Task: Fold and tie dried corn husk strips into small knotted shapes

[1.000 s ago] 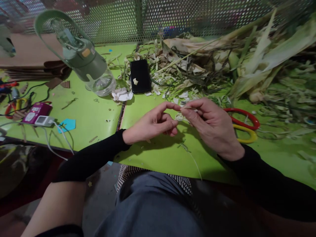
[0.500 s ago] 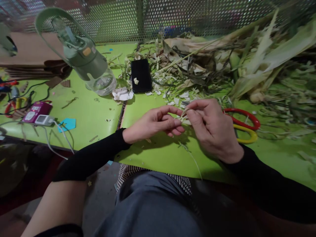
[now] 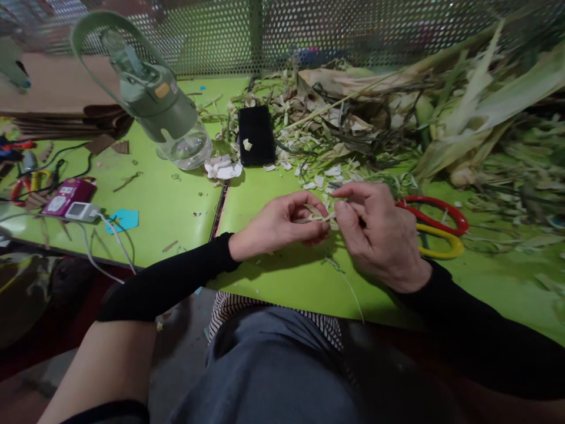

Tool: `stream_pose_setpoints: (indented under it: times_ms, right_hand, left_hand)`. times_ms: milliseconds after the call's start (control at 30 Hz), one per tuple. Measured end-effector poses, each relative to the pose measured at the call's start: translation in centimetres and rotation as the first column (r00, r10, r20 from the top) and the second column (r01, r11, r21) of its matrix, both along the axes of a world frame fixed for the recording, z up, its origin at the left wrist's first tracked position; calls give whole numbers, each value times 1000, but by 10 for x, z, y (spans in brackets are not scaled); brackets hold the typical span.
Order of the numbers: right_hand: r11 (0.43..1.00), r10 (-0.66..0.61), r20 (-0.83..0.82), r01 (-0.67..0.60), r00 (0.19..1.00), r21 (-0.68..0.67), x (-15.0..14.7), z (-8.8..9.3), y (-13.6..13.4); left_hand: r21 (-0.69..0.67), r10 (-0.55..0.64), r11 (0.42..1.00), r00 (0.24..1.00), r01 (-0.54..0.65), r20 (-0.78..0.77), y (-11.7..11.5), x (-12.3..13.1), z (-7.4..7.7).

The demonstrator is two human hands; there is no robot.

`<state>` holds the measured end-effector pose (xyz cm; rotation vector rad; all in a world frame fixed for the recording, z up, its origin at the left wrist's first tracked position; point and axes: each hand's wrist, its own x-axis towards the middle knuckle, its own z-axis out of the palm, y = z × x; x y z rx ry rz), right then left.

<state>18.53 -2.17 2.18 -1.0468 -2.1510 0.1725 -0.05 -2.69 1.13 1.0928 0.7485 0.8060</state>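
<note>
Near the table's front edge, my left hand (image 3: 289, 221) is closed, thumb against fingers, on pale corn husk strips (image 3: 315, 215). A thin end of the strips reaches across to my right hand (image 3: 382, 235), whose thumb and curled fingers are closed at it, with the index finger lifted above. The exact grip there is partly hidden behind the right thumb. Below the hands a thin, pale green strand (image 3: 346, 281) lies on the table and hangs over its edge. Scissors with one red handle loop (image 3: 461, 222) and one yellow loop (image 3: 457, 244) lie beside my right wrist, partly covered.
A heap of corn husks (image 3: 353, 112) and scraps spreads across the back and right. A black phone (image 3: 256, 138), crumpled white tissue (image 3: 223, 168) and a green-lidded bottle (image 3: 170, 112) stand or lie behind my hands. A purple device (image 3: 68, 196) with cables is at left.
My right index finger has lifted away from the thumb. The left fingers have curled further round the husk strips, and the strips now lie more across the left palm. The view has shifted slightly.
</note>
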Motion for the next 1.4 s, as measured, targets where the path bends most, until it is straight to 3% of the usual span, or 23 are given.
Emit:
stream_pose_setpoints:
  times_ms: [133, 333, 533, 700, 933, 1133, 1400]
  right_hand:
    - [996, 2, -44, -6, 999, -84, 3, 0, 2]
    - [980, 197, -63, -199, 978, -23, 2, -3, 13]
    - [963, 127, -168, -163, 977, -217, -1, 0, 12]
    - [952, 125, -204, -176, 971, -252, -2, -2, 11]
    - [926, 37, -212, -113, 977, -361, 3, 3, 14]
    - [940, 87, -186, -142, 979, -311, 5, 4, 15]
    - [949, 32, -260, -111, 965, -294, 4, 5, 9]
  left_hand:
    - [25, 46, 999, 998, -45, -40, 0, 1, -2]
    - [99, 137, 987, 979, -123, -150, -3, 4, -3]
    - [92, 127, 989, 975, -112, -183, -5, 8, -7]
    - [92, 150, 986, 980, -139, -129, -6, 10, -10]
    - [2, 130, 991, 991, -130, -31, -2, 4, -1]
    - [42, 171, 984, 985, -171, -7, -2, 2, 1]
    - [11, 194, 981, 981, -194, 5, -7, 6, 1]
